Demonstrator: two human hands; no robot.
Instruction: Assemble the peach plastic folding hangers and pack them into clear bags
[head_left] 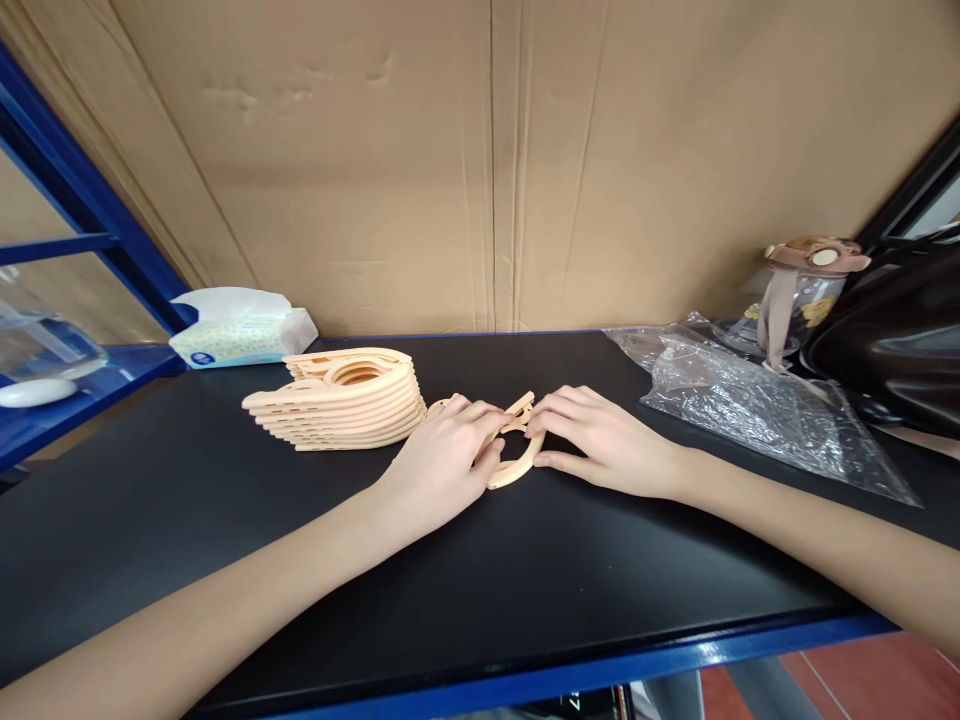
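Note:
A curved beige plastic piece (520,470) with a round opening lies on the black tabletop (480,600) between my two hands. My left hand (454,455) is closed on its left side, fingers bent over it and covering much of it. From the right, my right hand (592,440) grips the piece's right edge with curled fingers and thumb. Just left of my left hand stands a neat stack of similar beige pieces (341,405). A small beige tip shows between that stack and my left hand.
A tissue pack (240,330) sits at the back left. Clear plastic bags (757,400) lie on the right, beside a drinking bottle (806,290) and a black bag (892,330). Brown cardboard (390,170) rises behind. Blue shelving (82,190) borders the left.

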